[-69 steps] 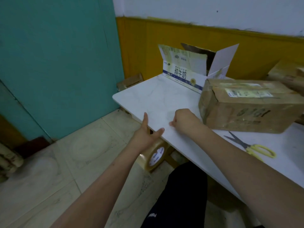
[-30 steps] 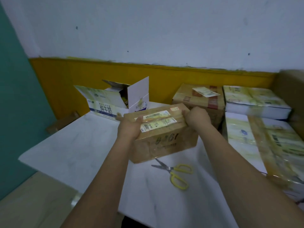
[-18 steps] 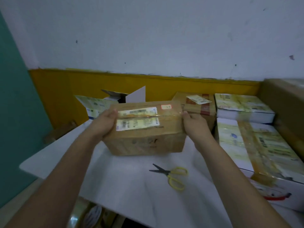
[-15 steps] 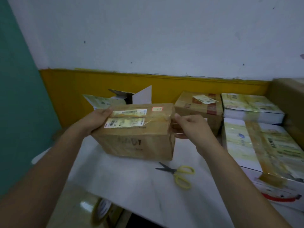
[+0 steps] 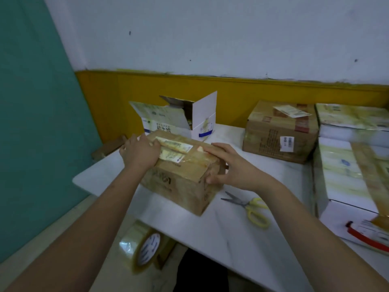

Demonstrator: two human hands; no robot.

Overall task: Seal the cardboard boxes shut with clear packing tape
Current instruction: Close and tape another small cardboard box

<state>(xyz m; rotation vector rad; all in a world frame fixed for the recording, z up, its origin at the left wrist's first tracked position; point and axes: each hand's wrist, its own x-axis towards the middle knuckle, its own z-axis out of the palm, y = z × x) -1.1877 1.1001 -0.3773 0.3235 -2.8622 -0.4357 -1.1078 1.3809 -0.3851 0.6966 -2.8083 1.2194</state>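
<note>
My left hand (image 5: 140, 153) lies over the far left end of the brown cardboard box (image 5: 185, 175), fingers curled over its top edge and gripping it. My right hand (image 5: 228, 167) holds the near right corner: fingers straight along the top, thumb pressed against the end face. The box sits on the white table (image 5: 221, 234), turned at an angle to the table edge, its top carrying two white shipping labels (image 5: 175, 149) under glossy tape (print too blurred to read).

Just beside my right wrist, toward me, yellow-handled scissors (image 5: 250, 207) lie flat on the table, blades closed and pointing at the box. Below my left forearm, off the table edge, a roll of clear packing tape (image 5: 141, 249) hangs; what holds it I cannot tell.

Beyond my left hand stands a white printed carton (image 5: 179, 121) with flaps open. Beyond my right hand sits a second brown box (image 5: 280, 133), closed. Right of my right arm, white taped cartons (image 5: 349, 171) are stacked.
</note>
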